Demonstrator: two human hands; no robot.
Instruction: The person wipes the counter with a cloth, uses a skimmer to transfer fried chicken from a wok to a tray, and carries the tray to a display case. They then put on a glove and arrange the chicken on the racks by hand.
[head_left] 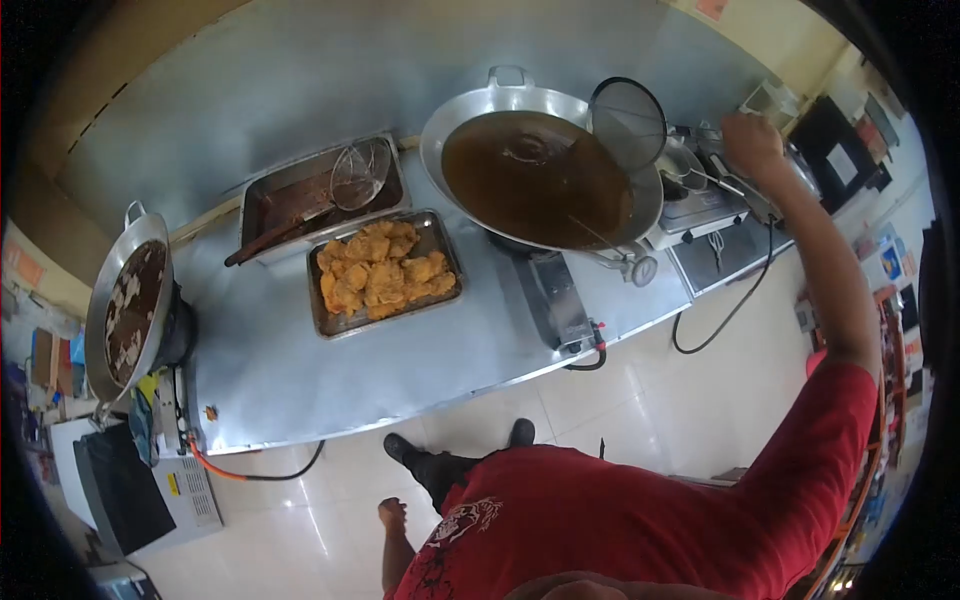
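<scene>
1. Left hand (392,513): hangs at the person's side above the tiled floor, well apart from the counter. The fingers look loosely curled with nothing seen in them, but it is too small to tell whether they are together
2. Steel counter (300,370): runs left to right in front of the person. At its left end stands a dark-filled wok (130,300)
3. Tray of fried pieces (385,272): lies mid-counter. Just behind it, a second tray (300,200) holds a wire skimmer (358,172) with a dark handle
4. Large wok of oil (540,175): sits on a burner to the right of the trays. A round mesh strainer (628,122) stands on edge at its right rim
5. Small pot (678,160): sits just right of the large wok on a separate stove, with a long-handled utensil (715,181) resting in it. The utensil's long axis runs roughly along the counter, with its working end in the pot and its free end pointing right, towards the raised hand
6. Right hand (752,142): at full arm's stretch over the far right end of the counter, just beyond the utensil's free end. The knuckles face the camera, so I cannot tell whether the fingers are clamped on anything
7. Judged step: a reach at the right-hand stove, with contact unconfirmed. Any lift of the utensil would call for a firm hold on its free end and a draw along its own axis, clear of the strainer and the hot oil
</scene>
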